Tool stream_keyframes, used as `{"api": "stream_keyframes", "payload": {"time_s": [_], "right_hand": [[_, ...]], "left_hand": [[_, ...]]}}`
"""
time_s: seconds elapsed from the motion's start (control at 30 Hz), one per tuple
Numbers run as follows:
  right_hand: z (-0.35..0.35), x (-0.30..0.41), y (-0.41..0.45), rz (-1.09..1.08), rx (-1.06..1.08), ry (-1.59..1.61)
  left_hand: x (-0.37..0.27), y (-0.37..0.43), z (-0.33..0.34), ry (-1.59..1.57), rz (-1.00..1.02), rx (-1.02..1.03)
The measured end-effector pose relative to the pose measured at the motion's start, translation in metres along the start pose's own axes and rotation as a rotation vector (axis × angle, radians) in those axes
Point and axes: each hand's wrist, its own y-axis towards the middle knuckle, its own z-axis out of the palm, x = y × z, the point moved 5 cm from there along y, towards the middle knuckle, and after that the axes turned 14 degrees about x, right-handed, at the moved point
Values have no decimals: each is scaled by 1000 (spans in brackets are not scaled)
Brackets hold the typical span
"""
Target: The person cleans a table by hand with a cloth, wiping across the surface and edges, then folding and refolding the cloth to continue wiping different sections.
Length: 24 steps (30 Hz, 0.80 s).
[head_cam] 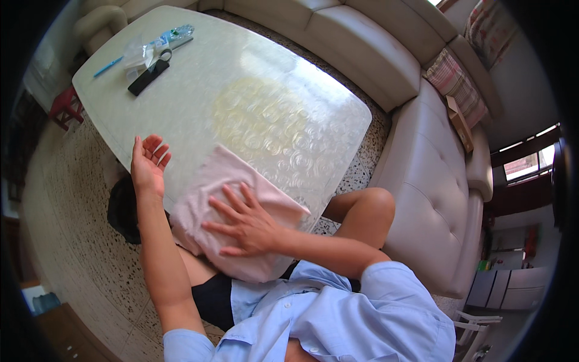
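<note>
A pale pink cloth (221, 165) lies at the near end of the glossy, pattern-topped table (190, 104) and hangs over its edge towards my lap. My right hand (249, 226) rests palm down on the cloth, fingers spread wide, gripping nothing. The cloth is wrinkled around the fingers and flatter towards its far corner. Left of the cloth, my left hand (149, 167) is raised near the table's left edge. Its palm is partly turned up with the fingers loosely curled and apart, and it holds nothing.
At the table's far left are a clear plastic bottle (181, 32), a blue pen (108, 66), a black case (148, 78) and crumpled clear plastic (138, 53). A beige sofa (425, 181) curves around the right and far sides. A red stool (68, 106) stands left.
</note>
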Motion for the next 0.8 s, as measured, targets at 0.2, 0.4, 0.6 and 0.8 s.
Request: {"api": "stream_keyframes", "payload": {"time_s": [0.2,0.4,0.6,0.8], "right_hand": [[-50,-111,120,99,-3,-133],[-117,-284,90,657,-15,-172],[-143,-368,-56,1152,-92,-7],[-126,-368,-145,1352,-136,-14]], "left_hand": [[6,6,-1,36,-24,16],[0,5,16,60,-29,-10],[-2,6,9,57,1,56],[2,-11,31,17,-36,61]]}}
